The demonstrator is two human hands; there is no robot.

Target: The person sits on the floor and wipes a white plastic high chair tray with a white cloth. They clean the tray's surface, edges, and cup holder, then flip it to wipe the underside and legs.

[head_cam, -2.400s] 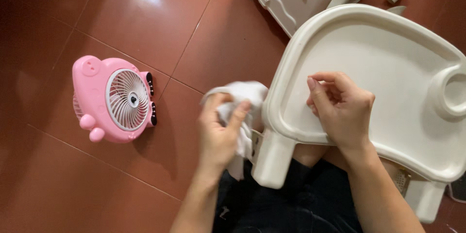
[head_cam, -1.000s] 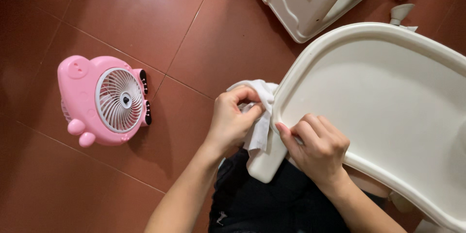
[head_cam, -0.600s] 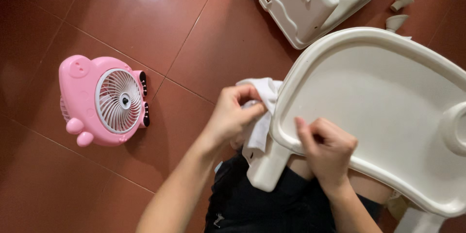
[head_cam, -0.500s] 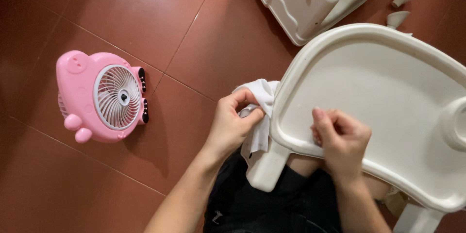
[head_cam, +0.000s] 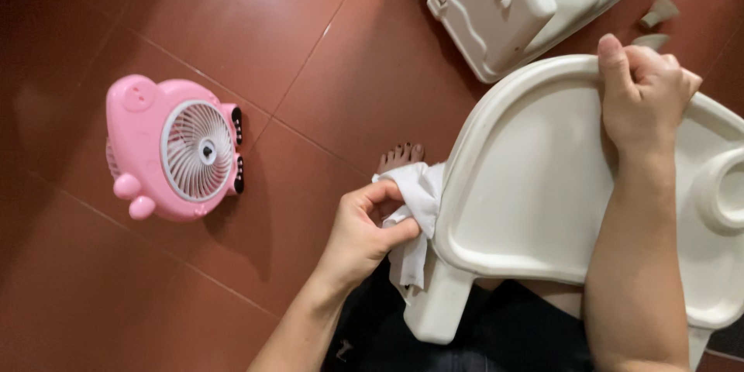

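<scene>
Place: a home, a room with a tiled floor, seen from above.
Floor: glossy red-brown tiles (head_cam: 232,0) with thin grout lines, stretching away to the left of the left hand (head_cam: 360,236).
Fan: a small pink animal-shaped fan (head_cam: 174,147) lies well to that hand's left.
Child gear: a white high-chair tray (head_cam: 527,186) just right of it; a white plastic seat part (head_cam: 496,0) beyond.
Foot: bare toes (head_cam: 401,156) just above the hand.

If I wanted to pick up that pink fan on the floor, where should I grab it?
Probably by the body's outer edges, coming from above. The fan stands on the floor with its pink shell around the white round grille; the rounded top and the sides give a broad, solid hold, whereas the grille slats look thin. Nothing stands close around it, so both sides look reachable. I cannot see a handle at the back.
</scene>
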